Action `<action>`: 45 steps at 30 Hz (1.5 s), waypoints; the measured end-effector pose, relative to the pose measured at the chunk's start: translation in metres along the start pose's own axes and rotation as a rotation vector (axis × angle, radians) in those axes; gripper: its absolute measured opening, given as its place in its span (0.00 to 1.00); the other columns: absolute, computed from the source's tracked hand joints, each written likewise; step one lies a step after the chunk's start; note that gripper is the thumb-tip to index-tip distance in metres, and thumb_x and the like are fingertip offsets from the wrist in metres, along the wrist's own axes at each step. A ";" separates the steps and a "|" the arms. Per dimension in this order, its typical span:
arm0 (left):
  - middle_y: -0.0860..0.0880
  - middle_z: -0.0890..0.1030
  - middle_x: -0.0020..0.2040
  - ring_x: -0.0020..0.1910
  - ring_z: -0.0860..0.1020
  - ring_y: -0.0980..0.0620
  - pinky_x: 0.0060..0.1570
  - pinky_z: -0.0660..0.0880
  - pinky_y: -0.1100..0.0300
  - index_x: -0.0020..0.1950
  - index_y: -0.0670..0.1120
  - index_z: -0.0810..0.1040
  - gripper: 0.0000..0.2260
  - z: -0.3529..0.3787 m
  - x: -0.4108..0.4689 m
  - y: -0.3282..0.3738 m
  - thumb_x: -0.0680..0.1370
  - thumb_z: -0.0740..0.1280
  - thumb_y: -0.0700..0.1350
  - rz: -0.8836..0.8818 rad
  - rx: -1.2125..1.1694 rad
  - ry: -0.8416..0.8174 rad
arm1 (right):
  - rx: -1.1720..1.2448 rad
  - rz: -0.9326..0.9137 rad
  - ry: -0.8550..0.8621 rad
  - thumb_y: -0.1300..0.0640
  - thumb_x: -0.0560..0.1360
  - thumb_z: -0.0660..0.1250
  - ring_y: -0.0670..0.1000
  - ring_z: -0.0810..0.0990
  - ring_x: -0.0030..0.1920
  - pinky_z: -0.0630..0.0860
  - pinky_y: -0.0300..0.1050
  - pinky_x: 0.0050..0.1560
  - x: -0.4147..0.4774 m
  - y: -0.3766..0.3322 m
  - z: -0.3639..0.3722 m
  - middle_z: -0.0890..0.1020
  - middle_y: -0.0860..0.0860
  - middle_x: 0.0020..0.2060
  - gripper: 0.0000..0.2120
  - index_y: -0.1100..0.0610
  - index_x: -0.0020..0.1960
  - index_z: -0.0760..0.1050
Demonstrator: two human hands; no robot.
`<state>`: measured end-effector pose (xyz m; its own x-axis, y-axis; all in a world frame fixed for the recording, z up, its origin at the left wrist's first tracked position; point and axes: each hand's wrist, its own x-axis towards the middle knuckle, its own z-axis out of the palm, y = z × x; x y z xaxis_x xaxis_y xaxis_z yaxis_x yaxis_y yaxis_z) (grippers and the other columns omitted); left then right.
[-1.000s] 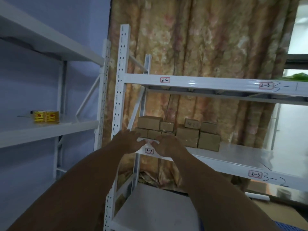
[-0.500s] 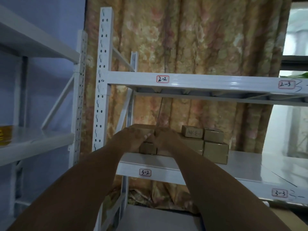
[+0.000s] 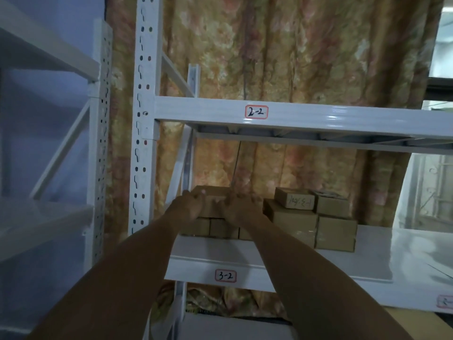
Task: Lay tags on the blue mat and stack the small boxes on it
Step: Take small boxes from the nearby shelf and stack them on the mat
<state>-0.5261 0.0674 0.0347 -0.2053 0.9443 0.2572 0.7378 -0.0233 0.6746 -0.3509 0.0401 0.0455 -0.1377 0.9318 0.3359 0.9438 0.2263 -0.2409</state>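
left hand and right hand gripping top box of stack on shelf.

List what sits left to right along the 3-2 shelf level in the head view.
Perforated white steel upright → left hand → brown cardboard box gripped by both hands → right hand → small handwritten-marked cardboard box → stacked brown cardboard boxes at right.

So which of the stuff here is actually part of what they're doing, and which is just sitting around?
Part of the job:
- left hand and right hand, both on the top box
- row of small boxes beneath it
- second box stack to the right

Just there:
- white shelf, labelled 3-2
- upper shelf beam, labelled 2-2
- floral curtain
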 end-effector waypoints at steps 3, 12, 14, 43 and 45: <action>0.38 0.66 0.77 0.71 0.70 0.38 0.68 0.70 0.48 0.80 0.39 0.56 0.37 0.003 0.003 -0.001 0.82 0.50 0.66 -0.012 -0.096 0.009 | -0.001 0.006 0.041 0.35 0.82 0.46 0.60 0.56 0.78 0.50 0.59 0.76 0.003 -0.004 0.005 0.62 0.57 0.79 0.34 0.56 0.79 0.60; 0.37 0.74 0.69 0.65 0.74 0.37 0.66 0.72 0.46 0.74 0.40 0.67 0.30 -0.005 -0.003 0.003 0.84 0.50 0.61 0.049 -0.247 0.079 | 0.046 0.031 0.126 0.36 0.82 0.46 0.58 0.58 0.78 0.42 0.62 0.78 -0.002 -0.011 -0.001 0.65 0.56 0.77 0.32 0.54 0.77 0.63; 0.37 0.76 0.66 0.64 0.75 0.37 0.65 0.72 0.47 0.72 0.41 0.70 0.28 -0.009 -0.007 0.005 0.84 0.51 0.61 0.060 -0.292 0.111 | 0.091 0.020 0.165 0.36 0.82 0.47 0.57 0.59 0.78 0.43 0.60 0.78 -0.008 -0.013 -0.006 0.65 0.56 0.77 0.31 0.53 0.77 0.63; 0.50 0.83 0.52 0.53 0.81 0.46 0.55 0.80 0.45 0.52 0.51 0.83 0.12 0.008 -0.145 0.084 0.69 0.73 0.51 0.079 -1.056 0.126 | 1.237 0.338 0.391 0.43 0.77 0.70 0.50 0.78 0.49 0.76 0.47 0.53 -0.137 0.036 -0.071 0.81 0.50 0.50 0.16 0.53 0.57 0.76; 0.50 0.84 0.51 0.53 0.81 0.45 0.57 0.79 0.45 0.47 0.51 0.83 0.09 0.016 -0.158 0.093 0.69 0.74 0.51 0.077 -1.045 0.105 | 1.233 0.361 0.456 0.45 0.77 0.70 0.51 0.79 0.51 0.74 0.48 0.56 -0.157 0.046 -0.078 0.81 0.50 0.50 0.17 0.56 0.59 0.78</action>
<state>-0.4151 -0.0790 0.0460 -0.2728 0.8963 0.3496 -0.1597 -0.4006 0.9022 -0.2627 -0.1182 0.0523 0.3951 0.8710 0.2918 -0.0063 0.3202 -0.9473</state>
